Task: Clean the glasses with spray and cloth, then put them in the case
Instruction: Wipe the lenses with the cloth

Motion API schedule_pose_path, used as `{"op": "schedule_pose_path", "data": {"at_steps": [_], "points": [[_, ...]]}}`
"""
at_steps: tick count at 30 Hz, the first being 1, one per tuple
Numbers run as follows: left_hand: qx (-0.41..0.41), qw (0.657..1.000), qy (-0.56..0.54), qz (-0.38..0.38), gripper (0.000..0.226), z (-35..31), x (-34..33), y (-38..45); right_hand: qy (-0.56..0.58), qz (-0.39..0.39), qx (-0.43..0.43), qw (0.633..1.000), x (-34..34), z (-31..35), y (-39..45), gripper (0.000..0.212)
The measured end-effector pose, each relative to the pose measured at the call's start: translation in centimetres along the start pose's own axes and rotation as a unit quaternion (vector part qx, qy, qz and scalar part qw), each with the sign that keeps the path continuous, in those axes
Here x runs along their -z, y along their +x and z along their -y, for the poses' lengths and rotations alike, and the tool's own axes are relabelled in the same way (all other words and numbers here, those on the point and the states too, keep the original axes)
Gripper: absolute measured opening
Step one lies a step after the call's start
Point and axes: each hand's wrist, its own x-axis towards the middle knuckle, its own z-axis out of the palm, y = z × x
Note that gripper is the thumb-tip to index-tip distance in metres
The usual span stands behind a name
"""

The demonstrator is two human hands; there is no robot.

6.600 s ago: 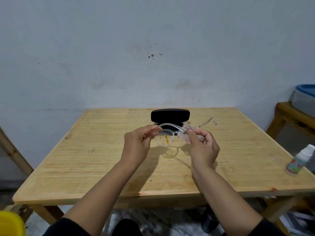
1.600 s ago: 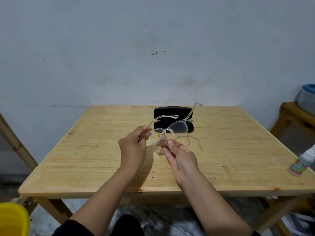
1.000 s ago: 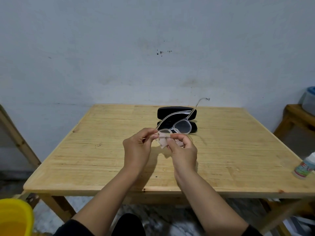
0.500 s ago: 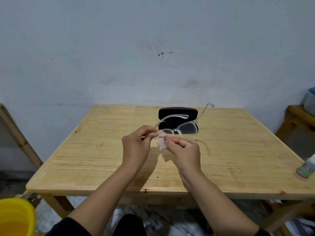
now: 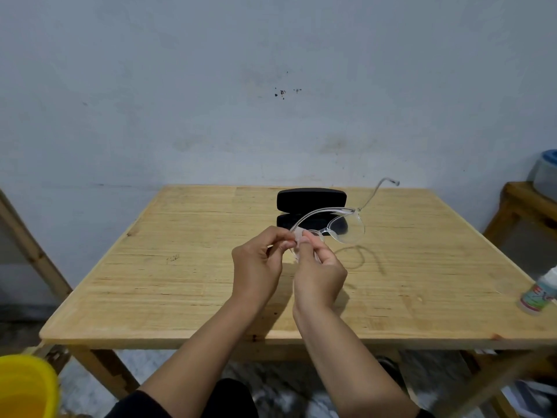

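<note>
Clear-framed glasses [image 5: 346,226] are held above the middle of the wooden table [image 5: 187,285], temples unfolded and pointing away. My left hand [image 5: 259,267] pinches the frame at the near lens. My right hand [image 5: 319,273] presses a small pale pink cloth [image 5: 298,238] against that lens, which the fingers and cloth mostly hide. The far lens sticks out to the right, uncovered. Behind the glasses lies the black case [image 5: 310,199], its lid standing open. The spray bottle [image 5: 539,295] with a white cap lies near the table's right edge.
A yellow bucket [image 5: 25,384] sits on the floor at the lower left. A wooden side stand [image 5: 530,203] with a blue-lidded container [image 5: 547,170] is at the far right. A slanted wooden beam [image 5: 33,245] leans at the left. A grey wall is close behind the table.
Over the earlier frames my right hand shifted the cloth from the right lens to the stained left lens. In the last half second the glasses tilted, the free lens swinging right and up.
</note>
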Motion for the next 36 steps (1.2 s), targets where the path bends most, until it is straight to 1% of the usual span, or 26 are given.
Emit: {"op": "schedule_pose_path", "data": {"at_steps": [4, 10, 14, 18, 20, 22, 24, 26, 29, 31, 34, 36], "points": [[0.002, 1.000, -0.015, 0.005, 0.018, 0.1, 0.5, 0.2, -0.082, 0.084, 0.017, 0.993, 1.1, 0.4, 0.4, 0.018], [0.014, 0.999, -0.029, 0.006, 0.017, 0.5, 1.1, 0.6, -0.143, 0.194, 0.017, 0.970, 2.2, 1.6, 0.8, 0.014], [0.021, 1.000, -0.018, 0.011, 0.015, 0.5, 1.6, 0.7, -0.195, 0.228, 0.018, 0.954, 2.3, 1.9, 1.5, 0.012], [0.031, 0.999, 0.004, -0.003, 0.013, 0.9, 2.2, 1.0, -0.237, 0.238, 0.036, 0.941, 2.4, 2.3, 2.1, 0.009], [0.039, 0.999, 0.009, -0.013, 0.012, 0.9, 2.5, 1.3, -0.251, 0.221, 0.052, 0.941, 2.7, 2.4, 2.2, 0.008], [0.038, 0.999, 0.015, -0.016, 0.011, 0.9, 2.6, 1.3, -0.242, 0.191, 0.063, 0.949, 2.8, 2.4, 2.1, 0.010], [0.034, 0.999, 0.020, -0.015, 0.010, 0.7, 2.4, 1.2, -0.226, 0.145, 0.076, 0.960, 2.5, 2.1, 1.8, 0.012], [0.028, 0.999, 0.025, -0.012, 0.009, 0.6, 2.0, 0.8, -0.210, 0.083, 0.090, 0.970, 2.1, 1.4, 1.4, 0.011], [0.023, 1.000, 0.016, -0.008, 0.010, 0.2, 1.0, 0.2, -0.119, -0.009, 0.073, 0.990, 1.1, 0.2, 1.1, 0.015], [0.012, 1.000, 0.014, -0.003, 0.012, -0.1, 0.2, -0.1, -0.064, -0.052, 0.052, 0.995, 0.5, -0.3, 0.8, 0.016], [0.000, 1.000, 0.007, 0.009, 0.019, -0.4, -0.5, -0.7, -0.009, -0.074, 0.031, 0.997, -0.1, -0.2, 0.8, 0.014], [-0.005, 1.000, 0.004, 0.016, 0.021, -0.3, -0.5, -0.8, -0.005, -0.069, 0.019, 0.997, 0.0, 0.2, 0.9, 0.013]]}}
